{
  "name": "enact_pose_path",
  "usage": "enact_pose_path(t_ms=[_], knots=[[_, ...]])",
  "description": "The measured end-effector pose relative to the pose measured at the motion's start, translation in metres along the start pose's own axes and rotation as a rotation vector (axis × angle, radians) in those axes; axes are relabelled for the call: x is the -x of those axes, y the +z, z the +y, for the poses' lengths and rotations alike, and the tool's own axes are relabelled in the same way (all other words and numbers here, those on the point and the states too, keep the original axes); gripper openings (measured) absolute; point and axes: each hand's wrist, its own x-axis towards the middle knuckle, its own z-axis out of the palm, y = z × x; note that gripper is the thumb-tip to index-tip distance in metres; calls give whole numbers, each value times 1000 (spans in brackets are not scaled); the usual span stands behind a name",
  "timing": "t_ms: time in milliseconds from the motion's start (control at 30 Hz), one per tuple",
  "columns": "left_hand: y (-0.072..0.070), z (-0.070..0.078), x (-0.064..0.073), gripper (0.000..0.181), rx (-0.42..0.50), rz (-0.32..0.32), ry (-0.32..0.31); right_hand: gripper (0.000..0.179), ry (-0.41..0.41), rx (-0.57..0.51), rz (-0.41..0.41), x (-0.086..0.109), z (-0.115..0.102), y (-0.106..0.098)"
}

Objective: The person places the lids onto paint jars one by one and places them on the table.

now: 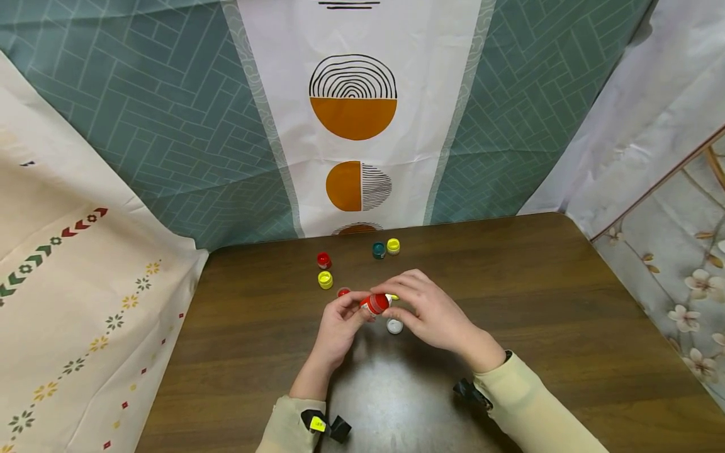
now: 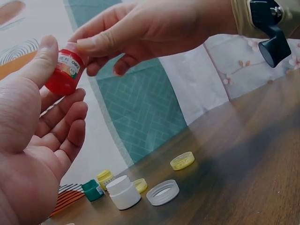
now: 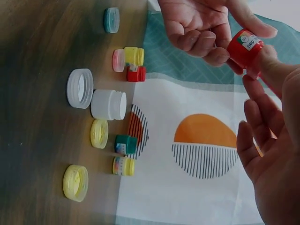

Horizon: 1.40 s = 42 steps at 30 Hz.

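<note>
Above the table, my left hand [image 1: 337, 330] holds a small red paint jar [image 1: 376, 305], with the thumb on one side and fingers on the other. My right hand [image 1: 436, 311] pinches the top end of the same jar between thumb and fingertips. In the left wrist view, the labelled jar [image 2: 65, 72] is tilted. Its top is partly covered by the right thumb and fingers, so whether the lid is loose cannot be seen. Beneath the hands are a white jar [image 3: 108, 104] without its lid and a whitish screw lid [image 3: 80, 88].
Farther back stand an uncapped red jar [image 1: 323, 260], a yellow jar [image 1: 325, 280], a dark green jar [image 1: 379, 250] and another yellow jar [image 1: 393, 246]. Loose lids lie about: yellow [image 3: 75, 183], yellow [image 3: 99, 133], pinkish red [image 3: 118, 60] and teal [image 3: 112, 20]. A patterned cloth [image 1: 357, 189] hangs behind the table.
</note>
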Motion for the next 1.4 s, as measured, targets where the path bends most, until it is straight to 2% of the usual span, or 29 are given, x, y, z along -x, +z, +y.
enact_pose_path(t_ms=[233, 400, 500, 567, 667, 733, 833, 967, 1067, 1233, 1400], knots=[[2, 1, 2, 64, -23, -24, -31, 37, 55, 180, 18, 0, -3, 3], [3, 0, 3, 73, -40, -57, -25, 50, 73, 337, 37, -2, -8, 6], [4, -1, 3, 79, -44, -59, -22, 57, 108, 382, 53, -3, -11, 5], [5, -1, 2, 81, -45, -56, -25, 56, 137, 365, 65, -2, -11, 2], [6, -1, 2, 81, -37, -44, -34, 44, 152, 245, 60, 0, -7, -5], [6, -1, 2, 81, -31, -40, -27, 36, 122, 153, 29, 2, -5, -12], [5, -1, 2, 80, -17, -40, -4, 47, 27, 69, -37, 3, 0, -20], [4, -2, 2, 84, -4, -46, 13, 56, -105, 65, -62, 3, 5, -25], [4, -2, 2, 87, 10, -54, 11, 55, -162, 69, -50, 2, 7, -25], [4, -3, 2, 87, 17, -60, -3, 44, -211, 71, -44, 0, 7, -22], [3, -2, 0, 87, 1, -66, -11, 38, -220, 68, -37, -1, 7, -21]])
